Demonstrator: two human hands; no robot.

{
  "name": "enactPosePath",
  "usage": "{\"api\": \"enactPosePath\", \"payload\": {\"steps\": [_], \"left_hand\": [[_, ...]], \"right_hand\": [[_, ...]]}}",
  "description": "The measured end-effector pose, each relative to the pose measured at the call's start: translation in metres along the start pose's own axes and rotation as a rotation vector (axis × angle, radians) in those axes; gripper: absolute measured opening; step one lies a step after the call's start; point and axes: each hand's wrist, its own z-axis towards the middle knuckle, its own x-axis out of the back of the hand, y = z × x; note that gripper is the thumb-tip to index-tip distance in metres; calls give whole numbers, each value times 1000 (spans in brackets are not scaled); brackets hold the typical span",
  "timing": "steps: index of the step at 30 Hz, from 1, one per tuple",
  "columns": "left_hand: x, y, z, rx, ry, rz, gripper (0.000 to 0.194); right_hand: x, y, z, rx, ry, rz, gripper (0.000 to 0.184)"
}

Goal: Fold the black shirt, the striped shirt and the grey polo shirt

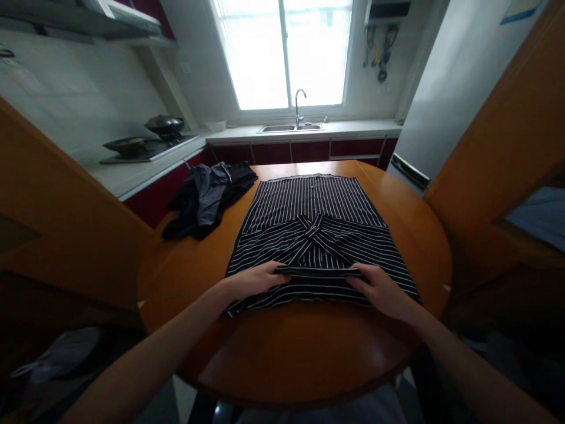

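Observation:
A black garment with white stripes (309, 200) lies spread flat on the round wooden table (300, 347). Its stripes run lengthwise on the far part and slantwise nearer me, where the cloth crosses in a knot-like gather. My left hand (260, 278) pinches the garment's near edge, thumb on top. On the other side, my right hand (375, 285) grips the same edge between thumb and fingers. Between both hands the edge is held straight and slightly raised, with more striped cloth lying beneath it toward me.
Rumpled black and grey clothes (209, 197) lie at the table's far left. Behind are a sink (278, 128), a counter and a stove with pans (164, 125). A fridge (450, 88) stands at the right, and wooden panels (57, 206) flank the table.

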Motion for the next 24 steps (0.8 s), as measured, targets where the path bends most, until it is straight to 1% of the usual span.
{"api": "enactPosePath", "payload": {"steps": [3, 5, 8, 10, 12, 15, 16, 20, 24], "left_hand": [[1, 2, 5, 77, -13, -89, 46], [1, 3, 6, 66, 14, -72, 46], [1, 2, 8, -41, 40, 12, 46], [2, 0, 10, -128, 64, 70, 46], [2, -3, 13, -178, 135, 177, 45], [3, -7, 16, -188, 305, 368, 41], [3, -8, 16, -190, 343, 402, 41], [1, -12, 17, -198, 410, 441, 45], [0, -16, 21, -228, 462, 510, 45]], "right_hand": [[-3, 8, 11, -45, 73, -10, 27], [-5, 14, 18, -69, 127, -44, 26], [-5, 17, 24, -86, 197, -79, 20], [-6, 17, 26, -100, 232, -126, 21], [-7, 16, 26, -113, 259, -216, 25], [-10, 15, 26, -121, 298, -366, 30], [-11, 14, 26, -123, 311, -411, 31], [-14, 14, 25, -109, 342, -545, 34], [-15, 15, 29, -69, 372, -589, 32]]}}
